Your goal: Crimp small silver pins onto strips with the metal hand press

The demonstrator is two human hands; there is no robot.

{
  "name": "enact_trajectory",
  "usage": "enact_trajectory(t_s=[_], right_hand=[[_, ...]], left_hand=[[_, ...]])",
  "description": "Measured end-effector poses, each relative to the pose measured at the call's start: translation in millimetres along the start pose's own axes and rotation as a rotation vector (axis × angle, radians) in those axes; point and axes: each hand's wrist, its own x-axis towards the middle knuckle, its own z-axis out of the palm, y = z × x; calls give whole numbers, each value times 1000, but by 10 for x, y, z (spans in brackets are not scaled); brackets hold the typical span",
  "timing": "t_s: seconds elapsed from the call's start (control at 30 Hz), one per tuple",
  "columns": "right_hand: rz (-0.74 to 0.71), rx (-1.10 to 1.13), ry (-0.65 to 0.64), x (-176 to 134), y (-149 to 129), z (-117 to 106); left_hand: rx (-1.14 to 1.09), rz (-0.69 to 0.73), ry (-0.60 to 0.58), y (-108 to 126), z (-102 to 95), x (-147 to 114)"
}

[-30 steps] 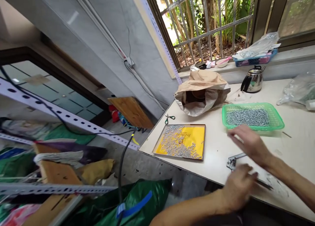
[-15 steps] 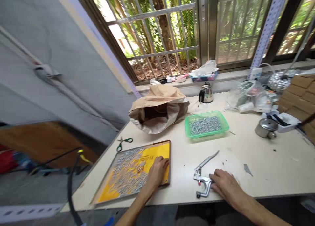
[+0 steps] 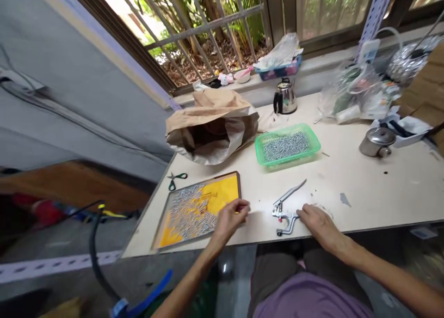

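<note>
My right hand (image 3: pixel 318 222) is closed on one handle of the metal snap pliers (image 3: pixel 285 216), which rest on the table with their other handle swung wide and the C-shaped jaw facing left. My left hand (image 3: pixel 231 219) hovers at the right edge of a shallow tray (image 3: pixel 238 181), thumb and fingers pinched together; whatever is between them is too small to make out. Yellow lining covers the tray's bottom, and many small silvery metal pieces (image 3: pixel 189 216) lie spread over its left part.
Behind the pliers stands a green plastic basket (image 3: pixel 260 155) filled with similar metal pieces. An open brown paper bag (image 3: pixel 215 124) sits left of it, with scissors (image 3: pixel 176 179) near the table's left edge. A kettle (image 3: pixel 286 96) and a metal pot (image 3: pixel 376 142) stand farther back.
My left hand has come out of the tray towards the right, its fingers now pinched. My right hand keeps hold of the pliers. The view has tilted downward.
</note>
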Motion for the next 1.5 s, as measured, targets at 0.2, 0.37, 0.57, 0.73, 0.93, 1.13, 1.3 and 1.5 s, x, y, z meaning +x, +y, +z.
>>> enact_trajectory(t_s=[0.2,0.37,0.57,0.73,0.93,1.13,1.3,1.5], right_hand=[[-53,-90,47,23,0,30],[-44,-52,-4,45,-21,-31],[-48,44,-73,76,0,-83],[-81,61,-52,78,29,-63],[-78,6,-46,98,18,-13],[-86,-45,-24,98,7,10],[-64,-10,-75,89,29,21],[-121,12,-78,323,344,-99]], left_hand=[[-334,-334,-253,245,574,-231],[-295,-457,-306,308,722,-228],[-212,-451,-440,313,709,-225],[-196,-494,-456,279,711,-199],[-139,-518,-463,282,702,-207],[-82,-513,-464,307,701,-219],[-71,-614,-528,357,692,-160],[-89,-618,-511,354,685,-168]])
